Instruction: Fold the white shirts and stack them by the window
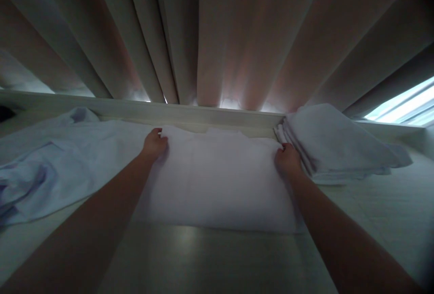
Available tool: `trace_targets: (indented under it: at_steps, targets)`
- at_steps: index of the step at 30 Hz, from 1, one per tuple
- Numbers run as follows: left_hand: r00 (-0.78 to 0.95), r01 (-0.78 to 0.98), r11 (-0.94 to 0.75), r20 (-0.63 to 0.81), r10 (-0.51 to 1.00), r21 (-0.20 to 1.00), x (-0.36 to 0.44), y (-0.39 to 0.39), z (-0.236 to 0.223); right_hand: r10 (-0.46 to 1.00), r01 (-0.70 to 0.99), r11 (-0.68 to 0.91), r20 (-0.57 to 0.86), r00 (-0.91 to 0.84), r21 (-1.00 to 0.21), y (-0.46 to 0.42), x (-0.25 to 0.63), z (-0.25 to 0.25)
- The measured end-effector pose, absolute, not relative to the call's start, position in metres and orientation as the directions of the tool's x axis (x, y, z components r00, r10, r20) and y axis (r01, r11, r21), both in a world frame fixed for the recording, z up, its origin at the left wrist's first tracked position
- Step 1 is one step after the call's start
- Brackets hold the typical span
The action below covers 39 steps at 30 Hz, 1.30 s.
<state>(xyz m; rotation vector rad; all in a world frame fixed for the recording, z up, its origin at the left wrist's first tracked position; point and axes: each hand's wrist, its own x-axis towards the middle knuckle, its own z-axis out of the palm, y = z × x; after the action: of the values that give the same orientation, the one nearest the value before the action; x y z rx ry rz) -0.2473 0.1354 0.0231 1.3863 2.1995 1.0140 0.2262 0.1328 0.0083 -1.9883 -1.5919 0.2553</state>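
A white folded cloth [217,181] lies flat on the pale surface [203,262] in front of me. My left hand [155,144] grips its far left corner with curled fingers. My right hand [287,159] pinches its far right corner, fingers closed on the fabric. Both arms reach forward from the bottom of the view.
A stack of folded white cloths [335,147] sits right of my right hand. A loose, crumpled white sheet [57,163] spreads on the left. A low ledge [190,112] and hanging curtains [217,32] stand behind; a bright window [403,104] shows at the right.
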Motion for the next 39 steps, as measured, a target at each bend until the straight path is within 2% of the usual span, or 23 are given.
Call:
trace_targets:
  at_steps: [4,7,9,12,15,19,25,31,39]
  targets:
    - [-0.356,0.810,0.200,0.192,0.915,0.550,-0.240,0.128,0.024,0.926,0.900,-0.160,0.254,0.278,-0.405,0.125,0.223,0.005]
    - [-0.199,0.942,0.098,0.302,0.932,0.320,-0.220,0.111,0.037,0.937,0.978,-0.046,0.329,0.113,-0.205,0.114,0.213,0.014]
    - [-0.063,0.985,0.013,0.285,0.956,0.171,-0.198,0.092,0.046,0.942,0.992,0.087,0.332,-0.051,-0.094,0.103,0.198,0.020]
    - [0.110,0.990,-0.124,0.168,0.980,0.074,-0.161,0.056,0.050,0.938,0.956,0.293,0.205,-0.281,-0.031,0.078,0.164,0.027]
    - [0.263,0.962,-0.269,0.100,0.959,0.045,-0.131,0.023,0.042,0.900,0.899,0.435,0.058,-0.432,-0.055,0.050,0.130,0.027]
    - [0.340,0.936,-0.342,0.038,0.940,0.078,-0.115,0.001,0.024,0.884,0.883,0.465,-0.025,-0.468,-0.065,0.026,0.106,0.017]
    - [0.317,0.942,-0.322,0.064,0.946,0.090,-0.117,-0.001,0.011,0.904,0.904,0.427,0.005,-0.427,-0.035,0.023,0.104,0.000]
    - [0.311,0.945,-0.318,0.085,0.946,0.080,-0.116,-0.010,0.012,0.913,0.913,0.408,0.009,-0.408,-0.032,0.011,0.103,0.004]
    - [0.315,0.943,-0.325,0.119,0.942,0.076,-0.111,-0.074,0.017,0.914,0.913,0.407,0.010,-0.407,-0.021,-0.055,0.107,0.014]
